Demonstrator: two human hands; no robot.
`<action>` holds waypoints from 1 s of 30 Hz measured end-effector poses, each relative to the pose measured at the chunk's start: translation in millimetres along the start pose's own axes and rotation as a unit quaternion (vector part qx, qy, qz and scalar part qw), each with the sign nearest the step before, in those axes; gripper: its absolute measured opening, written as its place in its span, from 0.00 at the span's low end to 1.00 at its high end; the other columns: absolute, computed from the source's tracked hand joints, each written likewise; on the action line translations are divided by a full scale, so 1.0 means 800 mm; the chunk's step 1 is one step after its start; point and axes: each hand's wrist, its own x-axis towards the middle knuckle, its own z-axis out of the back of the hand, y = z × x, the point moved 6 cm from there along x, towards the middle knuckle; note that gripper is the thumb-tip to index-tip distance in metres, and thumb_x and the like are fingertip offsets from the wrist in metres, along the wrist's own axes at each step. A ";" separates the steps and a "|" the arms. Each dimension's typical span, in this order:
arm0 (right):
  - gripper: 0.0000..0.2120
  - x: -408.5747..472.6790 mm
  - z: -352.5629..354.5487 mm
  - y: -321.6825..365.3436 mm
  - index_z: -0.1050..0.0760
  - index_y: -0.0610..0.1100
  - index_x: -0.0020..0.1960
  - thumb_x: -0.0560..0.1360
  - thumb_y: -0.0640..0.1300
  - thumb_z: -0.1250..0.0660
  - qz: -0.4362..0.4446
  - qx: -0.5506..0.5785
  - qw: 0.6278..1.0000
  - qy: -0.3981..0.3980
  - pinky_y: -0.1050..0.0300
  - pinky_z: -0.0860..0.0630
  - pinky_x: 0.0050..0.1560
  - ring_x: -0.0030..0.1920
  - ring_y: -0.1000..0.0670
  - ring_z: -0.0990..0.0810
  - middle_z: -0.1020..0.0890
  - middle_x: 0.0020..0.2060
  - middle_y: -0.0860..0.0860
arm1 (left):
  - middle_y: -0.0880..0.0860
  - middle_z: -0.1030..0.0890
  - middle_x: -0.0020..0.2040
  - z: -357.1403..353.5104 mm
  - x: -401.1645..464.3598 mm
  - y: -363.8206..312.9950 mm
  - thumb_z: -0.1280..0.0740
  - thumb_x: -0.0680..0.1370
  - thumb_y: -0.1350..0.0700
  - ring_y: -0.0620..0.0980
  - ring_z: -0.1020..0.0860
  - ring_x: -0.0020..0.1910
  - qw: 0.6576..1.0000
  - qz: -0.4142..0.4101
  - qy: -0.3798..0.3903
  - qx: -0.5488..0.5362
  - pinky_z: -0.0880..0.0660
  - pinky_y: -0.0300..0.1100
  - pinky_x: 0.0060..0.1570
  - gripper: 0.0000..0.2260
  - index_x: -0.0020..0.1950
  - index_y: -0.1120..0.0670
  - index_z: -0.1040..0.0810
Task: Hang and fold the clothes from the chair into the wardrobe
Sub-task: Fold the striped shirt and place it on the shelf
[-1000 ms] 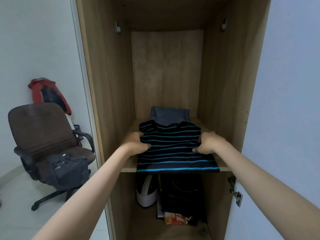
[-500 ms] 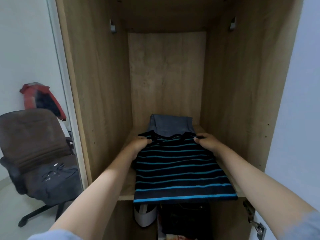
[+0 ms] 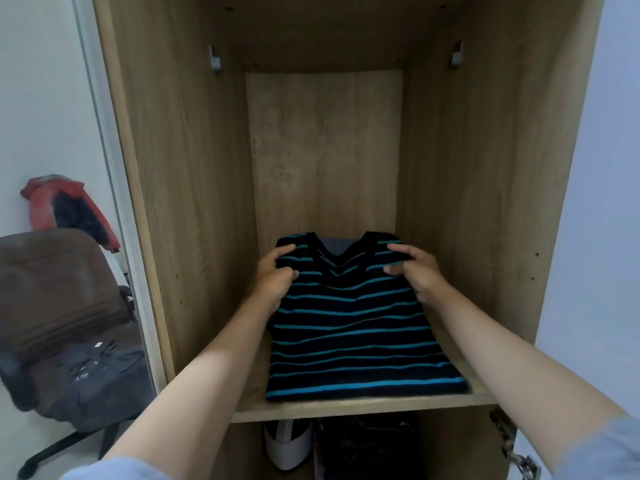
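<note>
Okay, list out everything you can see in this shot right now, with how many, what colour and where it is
striped shirt: one, black with teal stripes, folded on the wardrobe shelf
grey garment: one, grey, under the shirt, showing at its neckline
wardrobe: one, light wood, open, centre
shelf: one, light wood, across the wardrobe
rail brackets: two, grey metal, high on the side walls
white object: one, below the shelf, left
dark items: unclear count, below the shelf
chair: one, brown, left
dark clothing: black, on the chair seat
red and dark jacket: one, behind the chair
left hand: grips the shirt's left shoulder
right hand: grips the right shoulder
</note>
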 end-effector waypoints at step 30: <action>0.31 -0.070 0.016 -0.037 0.42 0.46 0.75 0.76 0.47 0.32 -0.025 -0.284 0.957 0.058 0.58 0.31 0.60 0.66 0.46 0.29 0.30 0.69 0.46 | 0.53 0.27 0.66 -0.005 -0.070 0.030 0.33 0.77 0.58 0.49 0.27 0.58 0.987 0.009 0.053 0.153 0.31 0.39 0.56 0.26 0.73 0.54 0.37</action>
